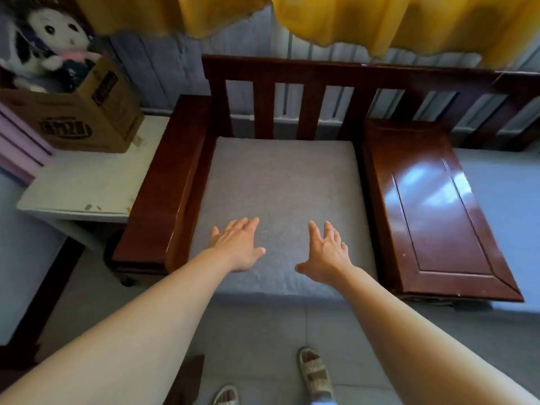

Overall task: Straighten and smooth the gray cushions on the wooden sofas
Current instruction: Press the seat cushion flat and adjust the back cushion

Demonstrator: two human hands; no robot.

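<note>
I am looking down at the gray seat cushion [280,200], which is lying in the middle of the frame inside the dark wooden sofa [292,74], between the sofa's armrest [163,182] at centre left and a glossy wooden panel [438,211] at centre right. My left hand [238,247] is reaching over the lower part of the cushion, palm down, its fingers [248,225] straight and spread, grasping nothing. My right hand [324,255] is doing the same just beside it, its fingers [314,232] splayed and released, the thumb pointing toward the left hand. (Whether the palms are pressing on the fabric or hovering just over it, I cannot tell.) The fabric near the lower edge of the cushion is showing small puckers under the two hands.

At the right edge of the frame a second gray cushion [505,206] is showing beyond the panel. In the upper left a cardboard box [87,118] is standing on a white worktop [87,182], with a plush toy [55,33] sitting in it. A yellow curtain [380,19] is hanging along the top. At the bottom, my sandalled feet [315,372] are standing on the gray floor [257,325].
</note>
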